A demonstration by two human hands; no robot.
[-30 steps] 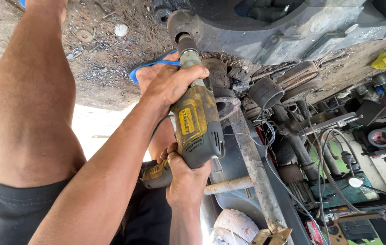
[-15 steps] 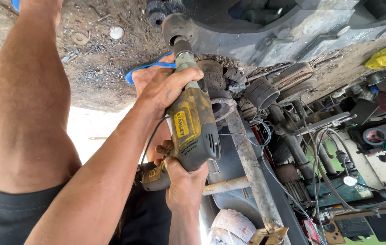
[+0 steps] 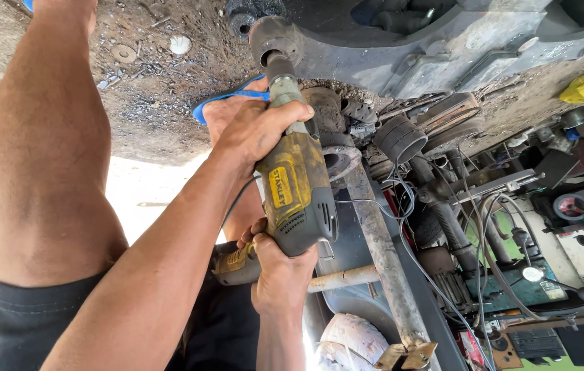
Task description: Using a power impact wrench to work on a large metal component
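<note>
The person's left hand [image 3: 257,130] is wrapped firmly round the front neck of a yellow and grey power drill [image 3: 295,192], fingers closed over the top of the body. The right hand [image 3: 278,268] is closed round the drill's rear handle, just below the grey motor housing, and the thumb side hides the trigger, so it cannot be told whether the trigger is pressed. Both hands hold the same tool and nothing else.

The drill points away from the person, and its nose sits inside a round socket [image 3: 275,38] at the corner of a large grey metal part [image 3: 443,48] lying on the dirt ground [image 3: 154,82]. The tip is hidden inside that socket, so how deep it has gone cannot be told.

Judging from this, the tool is already lined up and seated in the socket, and the working of it looks to be under way rather than finished; no loosened bolt or fresh shavings can be made out by the socket, and the drill has not been drawn out.

A foot in a blue sandal [image 3: 226,103] rests on the ground just behind the left hand. A rusty pipe [image 3: 381,254] runs beside the drill, with tangled wires [image 3: 443,227] and scattered machine parts to the right
</note>
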